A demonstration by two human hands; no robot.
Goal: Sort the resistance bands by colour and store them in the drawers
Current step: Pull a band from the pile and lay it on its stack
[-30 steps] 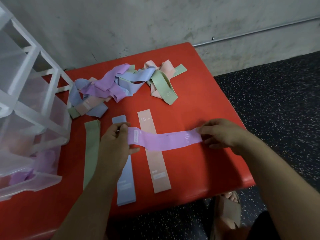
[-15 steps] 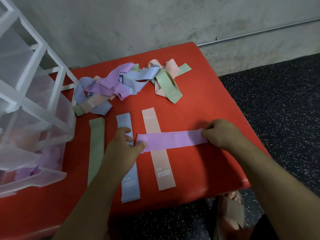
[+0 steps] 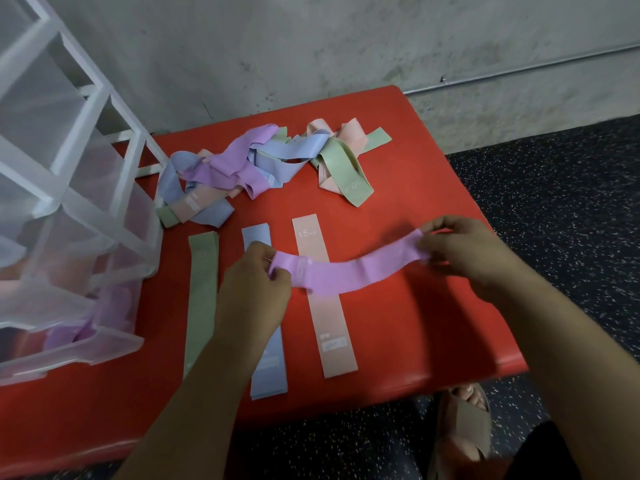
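A purple resistance band (image 3: 349, 268) hangs stretched between my hands, sagging a little above the red table (image 3: 433, 306). My left hand (image 3: 252, 289) pinches its left end and my right hand (image 3: 460, 251) pinches its right end. Under it three bands lie flat side by side: a green band (image 3: 201, 299), a blue band (image 3: 266, 368) partly hidden by my left arm, and a pink band (image 3: 329, 327) marked 15. A tangled pile of mixed bands (image 3: 249, 168) lies at the back of the table. The clear plastic drawer unit (image 3: 69, 216) stands at the left.
The lowest drawer (image 3: 69, 344) of the unit is pulled out and holds purple bands. A grey wall rises behind the table. Dark speckled floor lies to the right and front, with a sandalled foot (image 3: 464, 420) below the table's front edge.
The purple band was pressed flat across the pink band half a second ago. Both hands have now lifted it off the table, the right end higher, and it sags in the middle.
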